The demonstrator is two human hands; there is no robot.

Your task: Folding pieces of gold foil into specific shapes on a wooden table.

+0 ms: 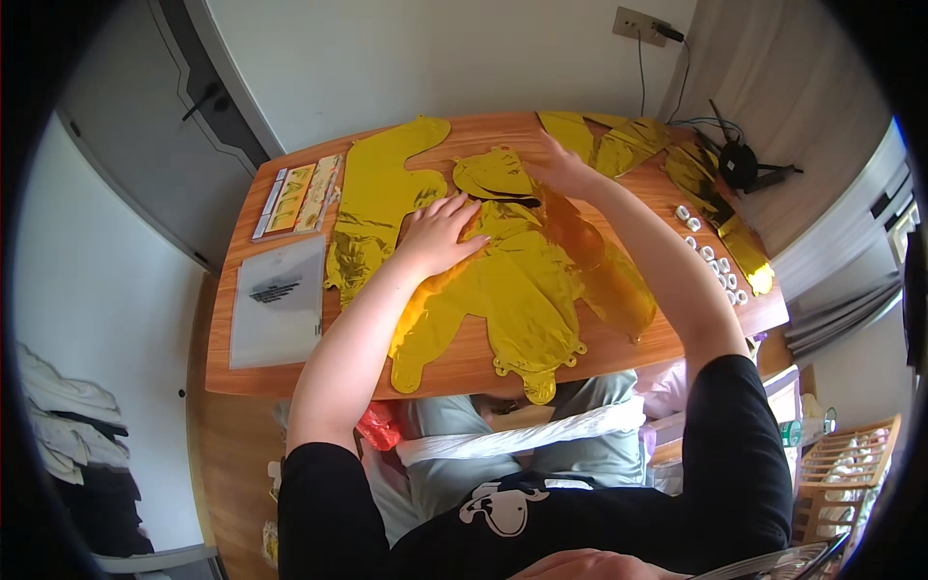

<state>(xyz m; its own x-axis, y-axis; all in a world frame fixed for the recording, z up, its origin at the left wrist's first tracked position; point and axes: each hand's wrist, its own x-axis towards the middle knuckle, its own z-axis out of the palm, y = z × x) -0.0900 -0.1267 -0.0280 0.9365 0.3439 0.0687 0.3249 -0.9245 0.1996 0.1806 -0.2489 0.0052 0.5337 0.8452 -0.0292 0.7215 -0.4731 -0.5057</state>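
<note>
Flat gold foil balloons (522, 290) lie piled in the middle of a wooden table (290, 372). My left hand (440, 232) presses flat on the pile, fingers spread. My right hand (564, 169) reaches farther back and pinches the edge of a thin gold foil piece (493, 174) lying on top of the pile. A long gold foil shape (372, 208) lies just left of my left hand.
A clear plastic bag (278, 300) and a narrow packet (298, 196) sit at the table's left. More gold foil (628, 145) lies at the back right, with small white rings (710, 253) along the right edge. A black cabled device (739, 164) sits at the far right corner.
</note>
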